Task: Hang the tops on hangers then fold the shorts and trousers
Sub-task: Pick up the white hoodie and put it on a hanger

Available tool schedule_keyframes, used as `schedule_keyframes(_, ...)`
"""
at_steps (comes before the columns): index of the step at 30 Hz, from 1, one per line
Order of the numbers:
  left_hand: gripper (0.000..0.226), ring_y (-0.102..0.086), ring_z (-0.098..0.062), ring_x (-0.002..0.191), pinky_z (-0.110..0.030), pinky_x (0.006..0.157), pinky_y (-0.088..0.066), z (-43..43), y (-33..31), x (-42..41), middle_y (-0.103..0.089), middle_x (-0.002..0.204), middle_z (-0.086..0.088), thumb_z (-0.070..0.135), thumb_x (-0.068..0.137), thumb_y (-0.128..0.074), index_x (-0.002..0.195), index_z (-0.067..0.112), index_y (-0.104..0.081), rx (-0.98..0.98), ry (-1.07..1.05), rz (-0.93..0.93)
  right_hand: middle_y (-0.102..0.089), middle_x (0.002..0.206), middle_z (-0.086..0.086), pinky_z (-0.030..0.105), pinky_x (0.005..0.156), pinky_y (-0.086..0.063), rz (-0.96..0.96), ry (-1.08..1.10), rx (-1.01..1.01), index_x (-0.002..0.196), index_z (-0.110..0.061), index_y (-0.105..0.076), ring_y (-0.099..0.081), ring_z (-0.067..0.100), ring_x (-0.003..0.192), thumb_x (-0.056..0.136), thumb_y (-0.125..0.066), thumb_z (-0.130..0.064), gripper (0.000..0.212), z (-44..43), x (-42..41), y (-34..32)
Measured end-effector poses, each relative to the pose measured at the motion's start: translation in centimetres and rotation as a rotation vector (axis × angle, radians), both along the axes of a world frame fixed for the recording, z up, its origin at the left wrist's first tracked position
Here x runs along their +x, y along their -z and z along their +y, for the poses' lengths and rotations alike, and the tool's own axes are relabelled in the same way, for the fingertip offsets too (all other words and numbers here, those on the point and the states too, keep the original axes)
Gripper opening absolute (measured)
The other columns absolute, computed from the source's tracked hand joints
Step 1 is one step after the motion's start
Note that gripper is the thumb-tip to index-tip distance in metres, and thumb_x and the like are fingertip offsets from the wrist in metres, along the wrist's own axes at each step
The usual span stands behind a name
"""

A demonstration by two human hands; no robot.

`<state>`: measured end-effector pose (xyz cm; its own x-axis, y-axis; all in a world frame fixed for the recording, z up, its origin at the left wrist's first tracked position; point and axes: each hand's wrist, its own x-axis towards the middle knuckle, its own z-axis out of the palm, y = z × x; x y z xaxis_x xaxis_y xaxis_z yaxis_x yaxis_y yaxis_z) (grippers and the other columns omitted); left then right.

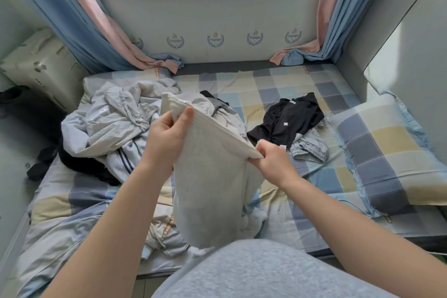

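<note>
Evidently so that it hangs straight, the left hand (pixel 169 133) and right hand (pixel 272 161) each grip a pale garment (pixel 212 191) by its ribbed band above the bed (pixel 278 84).

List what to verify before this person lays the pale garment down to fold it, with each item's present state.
1. Left hand grips the ribbed waistband: ok.
2. Right hand pinches the waistband's other end: ok.
3. Pale garment hangs smooth down its full length: not ok, its lower end bunches up near the bed's near edge.
4. Shorts or trousers: cannot tell, the legs are not spread out.
5. Bare sheet on the bed to lay it on, between the pile of clothes and the black garment: ok.
</note>
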<state>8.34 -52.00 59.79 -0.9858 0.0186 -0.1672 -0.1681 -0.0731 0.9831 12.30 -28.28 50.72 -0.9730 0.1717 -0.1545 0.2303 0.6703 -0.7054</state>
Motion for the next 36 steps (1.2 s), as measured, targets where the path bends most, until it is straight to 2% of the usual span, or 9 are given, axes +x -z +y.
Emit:
schedule_keyframes(6, 0.022, -0.072, -0.013, 0.089, -0.022, 0.068, -0.058, -0.6, 1.1, -2.0, -0.074, 0.100, 0.003, 0.025, 0.095, -0.068, 0.114, 0.013, -0.067, -0.106, -0.014, 0.032, -0.046, 0.062, -0.001, 0.028, 0.055, -0.031, 0.187, 0.034, -0.213, 0.075, -0.002, -0.049, -0.037, 0.014, 0.058, 0.080, -0.084, -0.032, 0.046, 1.4, -0.2, -4.0)
schedule_keyframes(8, 0.043, -0.069, -0.014, 0.106, -0.032, 0.088, -0.059, -0.2, 1.4, -2.1, -0.070, 0.118, -0.001, 0.032, 0.088, -0.076, 0.125, 0.015, -0.060, -0.221, 0.091, 0.019, -0.047, 0.065, 0.004, 0.030, 0.057, -0.033, 0.229, 0.054, -0.326, 0.077, 0.004, -0.051, -0.039, 0.015, 0.060, 0.081, -0.083, -0.028, 0.045, 1.4, -0.4, -5.6)
schedule_keyframes(10, 0.080, -0.048, -0.017, 0.136, -0.042, 0.114, -0.041, 0.5, 1.6, -1.8, -0.050, 0.150, -0.002, 0.040, 0.084, -0.079, 0.149, 0.015, -0.041, -0.425, 0.185, -0.006, -0.048, 0.067, 0.006, 0.028, 0.056, -0.033, 0.267, 0.081, -0.407, 0.080, 0.006, -0.053, -0.039, 0.016, 0.061, 0.082, -0.082, -0.026, 0.043, 1.3, -0.5, -7.0)
schedule_keyframes(12, 0.090, -0.035, -0.014, 0.144, -0.040, 0.119, -0.031, 1.9, 1.8, -0.7, -0.036, 0.158, 0.004, 0.042, 0.084, -0.078, 0.157, 0.019, -0.029, -0.564, 0.296, 0.081, -0.048, 0.065, 0.003, 0.023, 0.053, -0.033, 0.286, 0.105, -0.463, 0.079, 0.004, -0.056, -0.039, 0.013, 0.060, 0.083, -0.081, -0.025, 0.038, 0.8, -0.5, -8.2)
schedule_keyframes(16, 0.063, -0.061, -0.002, 0.114, -0.034, 0.101, -0.052, 5.8, 2.7, 2.2, -0.060, 0.131, 0.015, 0.047, 0.080, -0.079, 0.135, 0.028, -0.055, -0.508, 0.530, 0.177, -0.056, 0.070, 0.004, 0.031, 0.063, -0.044, 0.297, 0.134, -0.551, 0.078, -0.009, -0.062, -0.051, 0.014, 0.067, 0.089, -0.075, -0.020, 0.021, -0.3, -0.4, -10.1)
schedule_keyframes(22, 0.033, -0.064, -0.006, 0.098, -0.027, 0.081, -0.052, 8.3, 5.0, 2.7, -0.069, 0.106, 0.013, 0.040, 0.086, -0.075, 0.111, 0.025, -0.059, -0.510, 0.473, 0.179, -0.068, 0.080, 0.002, 0.031, 0.067, -0.057, 0.312, 0.079, -0.695, 0.092, -0.008, -0.067, -0.065, 0.016, 0.075, 0.094, -0.068, -0.022, 0.014, -0.6, 0.0, -13.0)
schedule_keyframes(27, 0.037, -0.044, -0.014, 0.063, -0.040, 0.061, -0.037, 7.8, 5.6, 1.9, -0.046, 0.065, 0.006, 0.027, 0.100, -0.060, 0.067, 0.022, -0.043, -0.531, 0.285, 0.396, -0.068, 0.080, 0.004, 0.026, 0.061, -0.053, 0.333, 0.080, -0.662, 0.093, -0.007, -0.069, -0.062, 0.015, 0.074, 0.095, -0.067, -0.023, 0.016, 0.3, -0.6, -13.6)
schedule_keyframes(32, 0.040, -0.050, -0.027, 0.066, -0.047, 0.062, -0.043, 6.5, 5.1, 1.4, -0.052, 0.067, -0.003, 0.031, 0.105, -0.047, 0.077, 0.004, -0.055, -0.669, 0.168, 0.524, -0.069, 0.077, -0.002, 0.022, 0.061, -0.054, 0.335, 0.195, -0.506, 0.086, -0.012, -0.070, -0.063, 0.006, 0.069, 0.092, -0.072, -0.028, 0.017, 1.8, -2.2, -12.3)
schedule_keyframes(36, 0.039, -0.045, -0.026, 0.060, -0.039, 0.053, -0.037, 5.2, 3.6, 1.2, -0.042, 0.062, 0.005, 0.036, 0.106, -0.045, 0.072, 0.017, -0.039, -0.797, 0.094, 0.575, -0.067, 0.088, 0.007, 0.043, 0.076, -0.059, 0.161, 0.287, -0.538, 0.091, -0.008, -0.065, -0.064, 0.021, 0.081, 0.090, -0.074, -0.034, 0.027, 2.7, -3.9, -10.0)
